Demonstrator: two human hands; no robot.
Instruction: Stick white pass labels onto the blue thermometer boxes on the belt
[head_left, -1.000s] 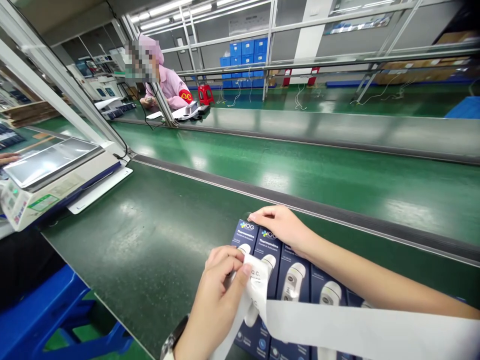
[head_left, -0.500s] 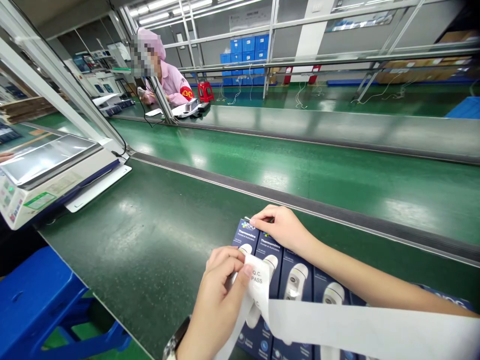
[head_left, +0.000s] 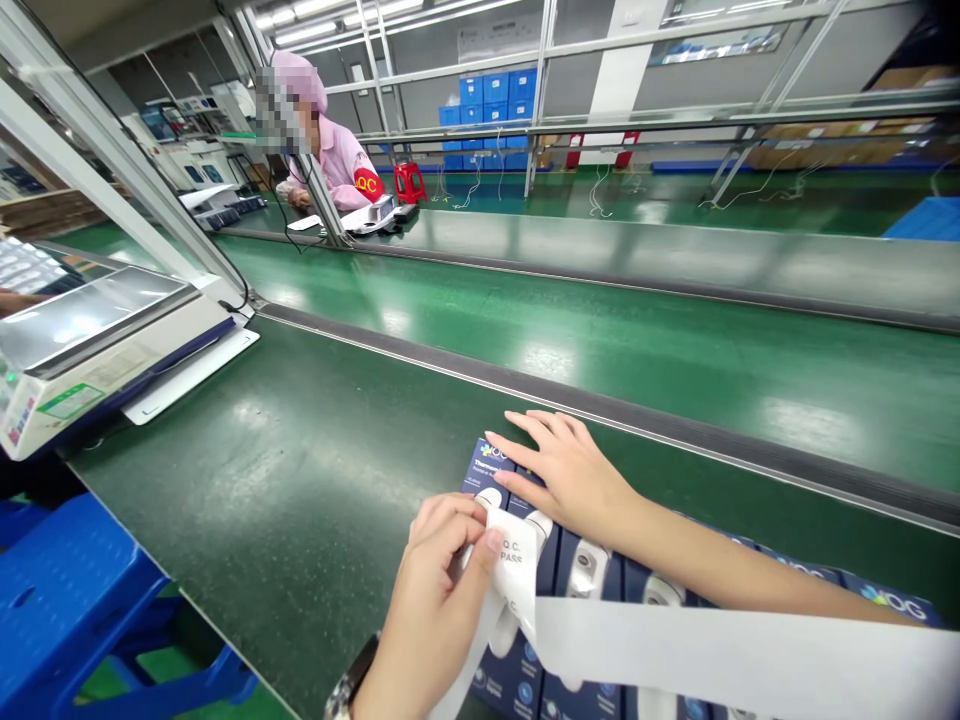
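Left fingers (head_left: 450,525) pinch a white Q.C. PASS strip (head_left: 517,560) over navy thermometer boxes (head_left: 489,465); right fingers (head_left: 529,440) spread open above them.

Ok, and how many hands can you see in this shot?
4: the person's left hand pinching a white paper strip, right hand on navy thermometer boxes, a co-worker's hand far off, another hand beyond the white digital scale. More may be hidden.

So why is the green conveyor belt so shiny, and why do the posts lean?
Head view: ceiling lights leave pale glare patches on the green conveyor belt, glare also whitens the weighing scale's platter, and wide-lens distortion seems to tilt the aluminium frame posts near the edge.
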